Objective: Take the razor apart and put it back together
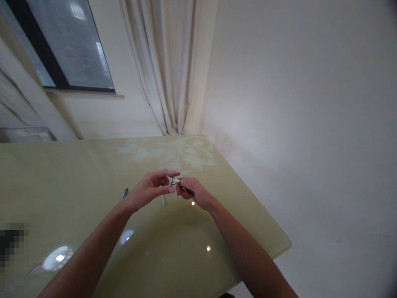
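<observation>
Holding a small silvery-and-dark implement (175, 180) above the glossy table (248, 215): your right hand (195, 191) grasping, your left hand (150, 188) at its head, pinch unclear; any next move calls for steady fingertips.

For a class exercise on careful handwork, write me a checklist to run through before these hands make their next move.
1. Right hand gripping the small item: ok.
2. Left hand at the item's light end: ok.
3. Left fingertips firmly pinching it: cannot tell.
4. Item's fine parts properly seated: cannot tell, too small.
5. Left arm clear of the teal-and-dark piece on the table: cannot tell, they overlap in view.
</observation>
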A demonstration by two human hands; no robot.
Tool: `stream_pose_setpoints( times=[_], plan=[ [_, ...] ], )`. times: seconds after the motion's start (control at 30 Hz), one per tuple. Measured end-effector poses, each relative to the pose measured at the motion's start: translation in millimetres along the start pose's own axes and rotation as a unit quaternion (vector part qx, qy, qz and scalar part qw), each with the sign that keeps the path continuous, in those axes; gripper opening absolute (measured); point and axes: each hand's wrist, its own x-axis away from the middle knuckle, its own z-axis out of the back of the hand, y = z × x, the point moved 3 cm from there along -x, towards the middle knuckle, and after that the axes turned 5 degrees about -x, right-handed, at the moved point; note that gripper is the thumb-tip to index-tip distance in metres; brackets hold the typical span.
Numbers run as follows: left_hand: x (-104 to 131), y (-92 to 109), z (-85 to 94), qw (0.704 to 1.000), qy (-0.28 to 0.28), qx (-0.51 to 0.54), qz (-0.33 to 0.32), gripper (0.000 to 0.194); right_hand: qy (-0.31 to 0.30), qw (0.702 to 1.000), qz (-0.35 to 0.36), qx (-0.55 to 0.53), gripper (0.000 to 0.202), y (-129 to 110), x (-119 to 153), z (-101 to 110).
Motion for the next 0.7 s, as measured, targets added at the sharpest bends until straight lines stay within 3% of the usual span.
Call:
stream_pose_setpoints(
  times=[0.33, 0.7],
  plan=[
    [0.5, 14.4, 2.9, 0.99, 0.01, -0.134, -0.037, 0.043, 0.013, 1.0, -0.016, 0.006, 0.048, 4.1, -0.2, 3.6],
    [0.4, 2.2, -0.9, 0.996, 0.013, -0.077, -0.048, 0.041, 0.031, 0.999, -0.006, 0.011, 0.046, 5.6, 1.3, 4.3]
  ],
)
